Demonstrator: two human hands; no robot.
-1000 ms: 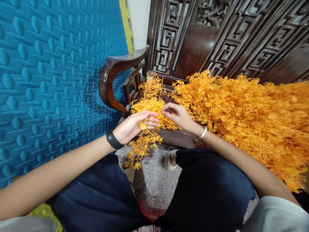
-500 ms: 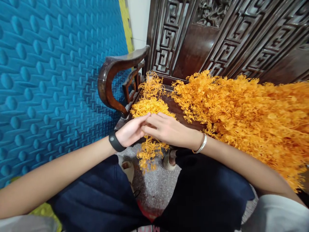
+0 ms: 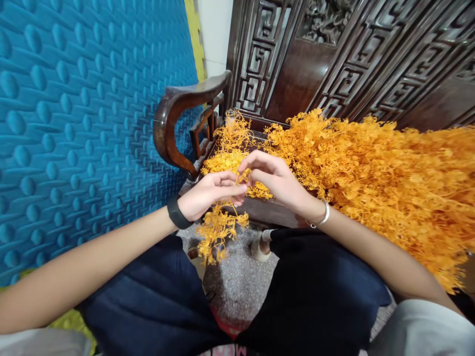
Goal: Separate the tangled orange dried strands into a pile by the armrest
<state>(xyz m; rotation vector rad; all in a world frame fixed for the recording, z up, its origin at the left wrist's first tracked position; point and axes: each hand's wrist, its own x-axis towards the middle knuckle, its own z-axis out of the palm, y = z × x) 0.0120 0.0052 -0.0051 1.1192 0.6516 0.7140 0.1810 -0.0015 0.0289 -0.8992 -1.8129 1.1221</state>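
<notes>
My left hand (image 3: pixel 206 194) is closed on the stem of an orange artificial flower sprig (image 3: pixel 219 228), whose branches dangle below the palm. Just to the right, my right hand (image 3: pixel 277 179) pinches a small orange tip of it between thumb and forefinger; where the stem runs between the fingers is partly hidden. Behind both hands a yellow-orange pile of small pieces (image 3: pixel 222 162) lies on the dark wooden seat (image 3: pixel 272 210). Farther back sits a looser clump of orange sprigs (image 3: pixel 235 129).
A large heap of orange artificial flowers (image 3: pixel 371 173) covers the bench to the right. The curved wooden armrest (image 3: pixel 163 128) rises at the left, before a blue foam mat (image 3: pixel 74 123). A carved backrest (image 3: pixel 293 79) stands behind.
My hands, overlapping before, have drawn apart. The right one has risen and turned into a pinch, and the hanging sprig has swung left.
</notes>
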